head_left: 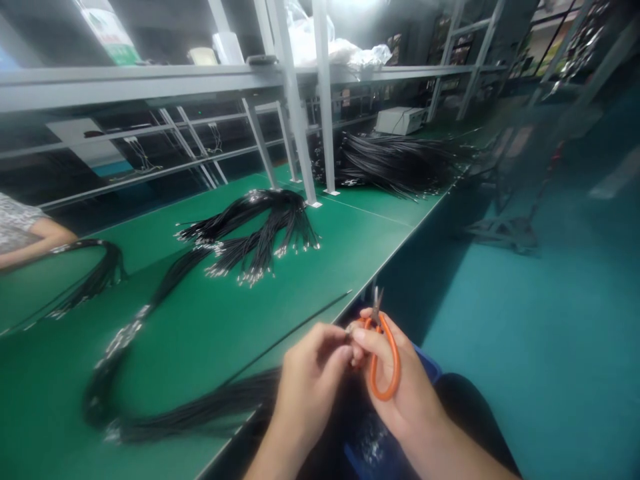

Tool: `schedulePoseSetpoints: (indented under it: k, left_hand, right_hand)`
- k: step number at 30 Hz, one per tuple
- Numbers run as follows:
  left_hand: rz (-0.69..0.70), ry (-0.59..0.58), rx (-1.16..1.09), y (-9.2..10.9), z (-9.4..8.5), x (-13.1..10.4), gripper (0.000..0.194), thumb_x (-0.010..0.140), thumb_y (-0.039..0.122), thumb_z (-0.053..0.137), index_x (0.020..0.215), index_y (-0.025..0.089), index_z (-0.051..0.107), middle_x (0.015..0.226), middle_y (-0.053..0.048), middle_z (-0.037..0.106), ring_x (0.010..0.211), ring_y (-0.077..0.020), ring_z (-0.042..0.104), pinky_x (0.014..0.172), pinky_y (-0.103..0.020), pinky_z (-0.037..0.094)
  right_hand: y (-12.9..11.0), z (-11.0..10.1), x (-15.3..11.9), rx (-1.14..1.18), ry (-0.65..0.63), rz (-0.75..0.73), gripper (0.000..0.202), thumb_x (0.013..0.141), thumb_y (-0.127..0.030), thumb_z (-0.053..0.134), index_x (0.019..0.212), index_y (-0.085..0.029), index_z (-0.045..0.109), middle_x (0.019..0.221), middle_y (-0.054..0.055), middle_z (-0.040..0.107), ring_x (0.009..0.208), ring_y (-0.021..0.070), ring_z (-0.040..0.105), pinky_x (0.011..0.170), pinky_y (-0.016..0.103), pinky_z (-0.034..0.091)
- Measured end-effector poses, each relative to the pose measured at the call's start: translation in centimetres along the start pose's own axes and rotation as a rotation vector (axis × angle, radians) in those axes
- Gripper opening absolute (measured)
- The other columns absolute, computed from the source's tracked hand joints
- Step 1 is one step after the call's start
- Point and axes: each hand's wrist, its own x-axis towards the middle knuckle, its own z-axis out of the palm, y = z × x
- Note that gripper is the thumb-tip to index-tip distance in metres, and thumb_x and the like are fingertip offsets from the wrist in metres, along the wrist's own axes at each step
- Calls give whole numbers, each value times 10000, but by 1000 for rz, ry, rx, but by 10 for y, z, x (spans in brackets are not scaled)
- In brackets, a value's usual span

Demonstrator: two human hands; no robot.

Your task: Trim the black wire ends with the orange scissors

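Observation:
Over the table's front edge, my left hand (317,373) has its thumb and forefinger pinched on something small and dark, mostly hidden by the fingertips. My right hand (400,380) is closed around orange-handled scissors (393,363), blades pointing up and away from me. Its thumb and forefinger meet my left fingertips at the same small piece. Left of my hands, a long bundle of black cables (195,413) curves over the green table. One single cable (295,330) lies apart from it, its tip toward the table edge.
Below my hands is a blue bin (360,467) with small shiny bits. More black cables with metal ends (260,230) spread across the green table (220,340), and a large pile (395,163) lies farther back. White shelf posts (295,107) rise from the table. Another person's arm (47,237) rests at left.

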Motion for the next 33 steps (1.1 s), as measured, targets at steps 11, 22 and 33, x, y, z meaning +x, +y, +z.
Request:
schedulePoseSetpoints:
  k: [11, 22, 33]
  left_hand:
    - [-145, -30, -286, -2, 0, 1, 130, 784, 265, 649, 720, 155, 620, 677, 7, 622, 560, -93, 488, 509, -191, 357]
    - [-205, -28, -347, -1, -2, 4, 147, 760, 245, 665, 689, 140, 591, 611, 34, 547, 505, -64, 405, 486, -175, 324]
    - [-203, 42, -380, -4, 4, 0, 106, 744, 206, 650, 675, 146, 596, 573, 43, 534, 485, -62, 406, 469, -170, 337]
  right_hand:
    - [-4, 9, 3, -158, -23, -136, 295, 714, -131, 718, 886, -222, 496, 658, -76, 570, 544, 63, 471, 546, 178, 402]
    - [-4, -9, 2, -852, -16, -617, 256, 766, -120, 649, 950, -273, 560, 962, 21, 672, 803, 168, 625, 698, 287, 494]
    - [7, -23, 8, -1107, -97, -1122, 590, 649, 75, 622, 1067, -341, 625, 800, -3, 696, 684, 206, 622, 641, 336, 485]
